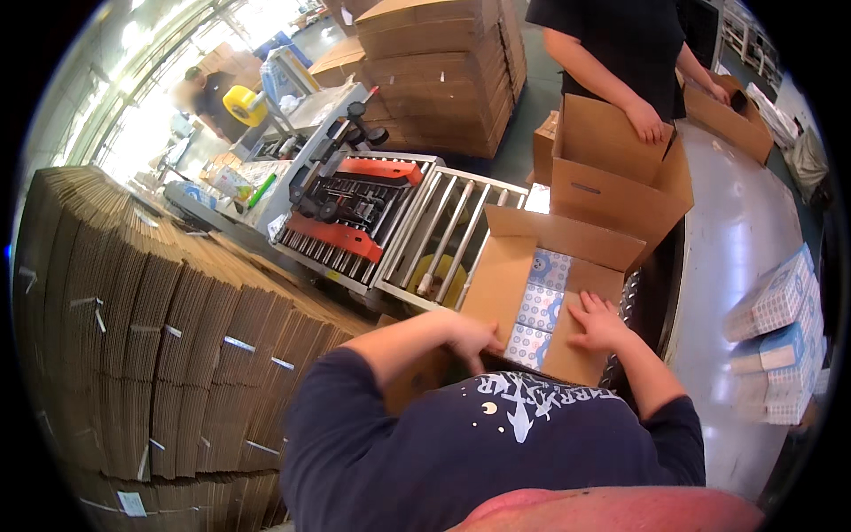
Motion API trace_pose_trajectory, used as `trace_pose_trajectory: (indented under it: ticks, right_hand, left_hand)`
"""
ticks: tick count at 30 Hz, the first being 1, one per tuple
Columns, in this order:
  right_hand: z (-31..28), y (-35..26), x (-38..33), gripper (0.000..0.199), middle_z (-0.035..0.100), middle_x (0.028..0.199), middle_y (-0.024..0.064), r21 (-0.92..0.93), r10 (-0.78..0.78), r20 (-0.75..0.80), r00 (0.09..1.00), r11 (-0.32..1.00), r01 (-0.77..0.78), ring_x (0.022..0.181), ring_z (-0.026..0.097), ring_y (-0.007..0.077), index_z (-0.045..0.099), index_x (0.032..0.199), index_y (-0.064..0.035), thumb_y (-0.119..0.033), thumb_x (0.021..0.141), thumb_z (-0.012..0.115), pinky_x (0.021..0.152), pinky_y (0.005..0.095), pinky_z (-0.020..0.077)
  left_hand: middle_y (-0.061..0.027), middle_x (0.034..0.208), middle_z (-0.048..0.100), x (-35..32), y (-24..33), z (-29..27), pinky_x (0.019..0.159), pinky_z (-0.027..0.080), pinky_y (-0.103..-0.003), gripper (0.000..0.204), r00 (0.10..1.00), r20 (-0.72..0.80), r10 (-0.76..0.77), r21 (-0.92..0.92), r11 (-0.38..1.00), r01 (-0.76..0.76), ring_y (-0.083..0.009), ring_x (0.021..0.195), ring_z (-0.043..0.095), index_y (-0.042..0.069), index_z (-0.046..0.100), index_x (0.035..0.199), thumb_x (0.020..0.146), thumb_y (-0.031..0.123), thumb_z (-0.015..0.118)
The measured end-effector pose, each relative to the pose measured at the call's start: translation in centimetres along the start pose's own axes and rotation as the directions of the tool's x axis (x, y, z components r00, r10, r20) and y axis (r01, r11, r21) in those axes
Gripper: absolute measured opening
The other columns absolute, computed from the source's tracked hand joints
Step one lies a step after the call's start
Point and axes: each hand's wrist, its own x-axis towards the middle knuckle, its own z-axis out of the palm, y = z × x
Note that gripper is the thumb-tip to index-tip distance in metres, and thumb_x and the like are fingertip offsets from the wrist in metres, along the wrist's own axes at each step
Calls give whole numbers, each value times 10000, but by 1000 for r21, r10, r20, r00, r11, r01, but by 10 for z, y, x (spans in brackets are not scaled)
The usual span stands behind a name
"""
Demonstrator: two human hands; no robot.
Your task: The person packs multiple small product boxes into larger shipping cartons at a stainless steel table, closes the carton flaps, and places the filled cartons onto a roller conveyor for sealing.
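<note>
In front of me stands a brown cardboard box (499, 285), its flaps partly folded in. White-and-blue patterned packs (540, 306) show in a row through the gap between the left and right flaps. My right hand (599, 324) lies on the right flap, palm down with fingers spread. At the box's near left corner, my left hand (467, 338) touches the left flap's outer edge, thumb and fingers apart. The far flap (567, 232) stands up.
A roller conveyor (448, 235) with an orange-sided box sealer (355, 204) runs to the left. Flat cartons (168, 328) are stacked at left. Wrapped packs (780, 337) sit on the metal table (731, 230). Opposite, a co-worker's hand (649, 121) rests on an open carton (612, 164).
</note>
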Motion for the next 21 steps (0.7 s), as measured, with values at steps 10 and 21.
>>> trace_pose_trajectory:
  ticks: [10,21]
  right_hand:
    - [-55,71,59,353,504,704,184,450,416,-693,589,888,-97,683,509,367,535,681,17,-266,891,547,617,420,408]
    - [78,-5,84,659,414,1318,94,950,810,141,569,-272,151,1175,441,251,205,1406,-165,-98,872,586,969,419,397]
  left_hand:
    - [-203,1433,212,62,-56,1,1084,150,-543,1108,408,-747,-525,-395,844,364,-378,1346,153,120,325,1383,488,569,799]
    - [-185,1273,496,84,-234,-59,1019,339,-382,605,533,-764,-364,-626,617,-476,-316,1218,430,53,472,1271,781,353,664]
